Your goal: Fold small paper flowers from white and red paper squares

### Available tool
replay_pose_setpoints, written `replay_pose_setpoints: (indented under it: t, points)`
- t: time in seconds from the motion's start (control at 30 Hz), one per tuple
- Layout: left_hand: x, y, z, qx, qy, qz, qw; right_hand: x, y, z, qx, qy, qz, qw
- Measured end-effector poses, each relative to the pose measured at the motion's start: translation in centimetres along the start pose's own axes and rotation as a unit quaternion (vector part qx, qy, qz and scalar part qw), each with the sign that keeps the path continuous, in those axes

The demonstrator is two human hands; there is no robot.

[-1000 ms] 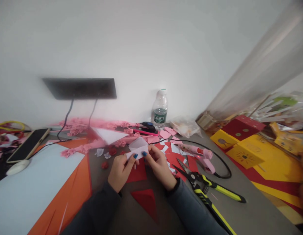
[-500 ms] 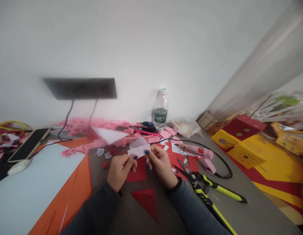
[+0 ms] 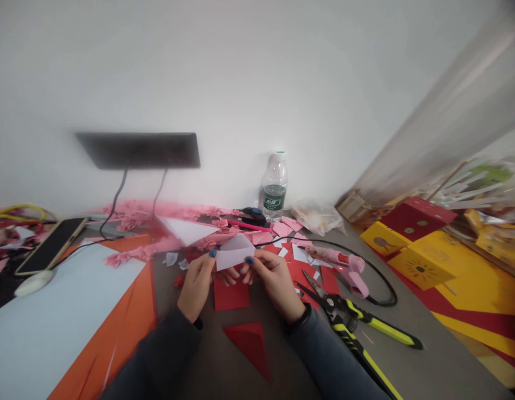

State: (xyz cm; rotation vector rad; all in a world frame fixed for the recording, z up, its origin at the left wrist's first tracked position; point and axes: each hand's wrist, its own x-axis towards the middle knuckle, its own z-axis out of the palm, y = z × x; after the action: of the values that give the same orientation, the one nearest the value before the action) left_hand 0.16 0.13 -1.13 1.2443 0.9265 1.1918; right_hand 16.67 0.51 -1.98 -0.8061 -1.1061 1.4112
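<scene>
A small folded piece of white paper (image 3: 234, 256) is held up between my two hands, with a pointed flap rising behind its front strip. My left hand (image 3: 198, 279) pinches its left end, thumb on the near face. The right end is pinched by my right hand (image 3: 276, 279), thumb in front and fingers curled beneath. Below the hands lies a red paper square (image 3: 231, 295), partly covered by the fingers. Nearer to me rests a folded red paper triangle (image 3: 251, 344) on the grey table.
On the right lie large yellow-and-black scissors (image 3: 343, 311) and a pink glue gun (image 3: 344, 266) with a black cord. A water bottle (image 3: 275, 189) stands by the wall. A phone (image 3: 53, 244), a white mouse (image 3: 34, 283) and an orange sheet (image 3: 128, 311) are leftward. Yellow boxes (image 3: 421, 265) stand far right.
My left thumb has shifted from the paper's lower edge up to its left end. The fingers of both hands have spread underneath, and the front strip of paper is slightly bent.
</scene>
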Motion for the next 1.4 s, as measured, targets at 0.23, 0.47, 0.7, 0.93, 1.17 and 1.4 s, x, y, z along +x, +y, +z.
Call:
replay_pose_setpoints:
  t: [0.23,0.47,0.7,0.93,1.17,1.4]
  points:
    - [-0.27,0.69,0.16,0.067,-0.047,0.004,0.997,0.04,-0.08,-0.29,-0.013,0.023,-0.021,0.999]
    - [-0.10,1.01,-0.09,0.200,-0.008,0.102,0.974,0.17,0.21,-0.27,0.000,0.040,-0.021,0.999]
    - [0.16,0.41,-0.32,0.184,0.008,0.111,0.977,0.34,0.35,-0.18,0.017,0.024,-0.018,0.999]
    - [0.18,0.32,-0.20,0.070,-0.003,0.052,0.996,0.12,0.32,-0.28,0.011,0.014,0.004,1.000]
    - [0.29,0.39,-0.15,0.030,0.065,0.004,0.997,0.27,0.42,-0.57,-0.038,0.041,-0.007,0.998]
    - [0.30,0.70,-0.41,0.186,0.017,-0.001,0.982,0.14,0.20,-0.29,-0.127,0.041,-0.037,0.990]
